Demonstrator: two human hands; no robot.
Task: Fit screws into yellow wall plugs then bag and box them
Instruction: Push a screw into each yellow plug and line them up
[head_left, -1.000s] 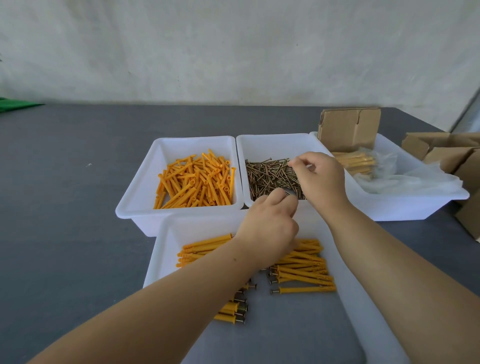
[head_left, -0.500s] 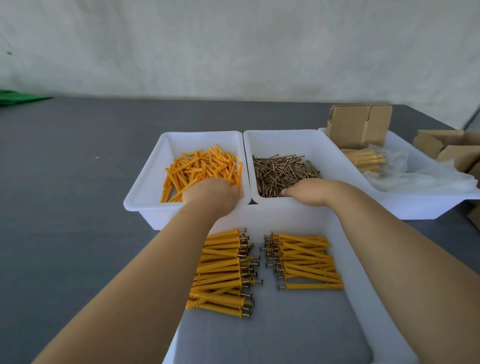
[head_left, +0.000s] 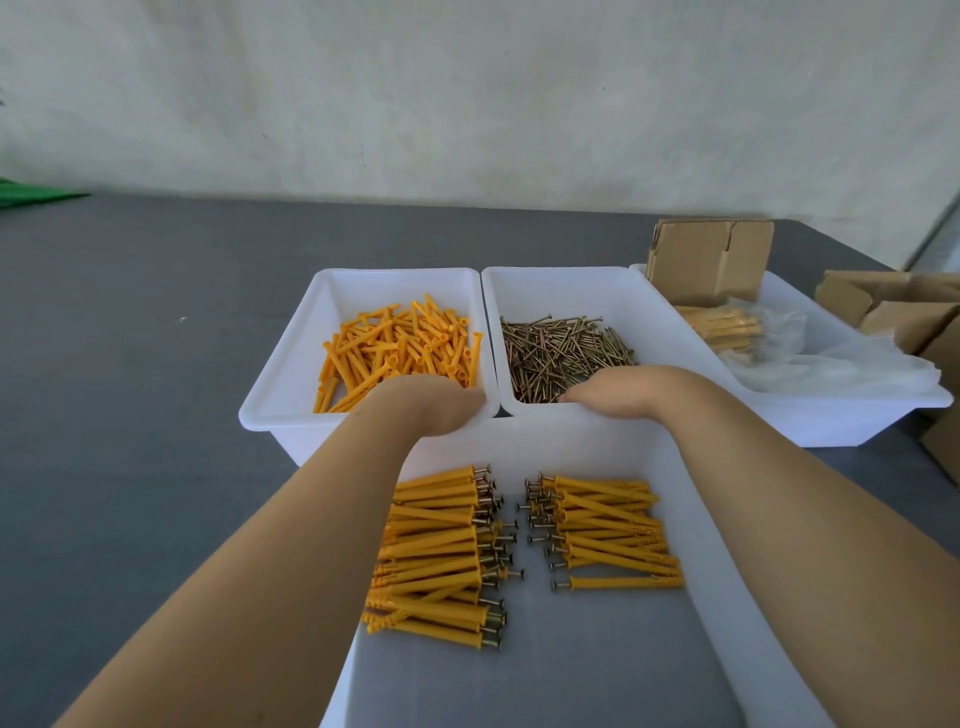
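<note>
Both hands reached down into the two white tubs at the middle of the frame. The left hand (head_left: 426, 405) dipped among the loose yellow wall plugs (head_left: 400, 348) in the left tub (head_left: 280, 384); the right hand (head_left: 618, 389) went into the heap of screws (head_left: 561, 348) in the middle tub (head_left: 561, 280). Their fingers pointed down and away behind the knuckles, so I couldn't tell whether they were spread or pinching anything. Lower in the frame, the near tray (head_left: 727, 571) held two rows of plugs already fitted with screws (head_left: 441, 556), heads facing the gap between them. At the upper right, a third tub (head_left: 857, 415) held a cardboard box (head_left: 706, 265) and clear bags (head_left: 831, 364) with more fitted plugs inside.
</note>
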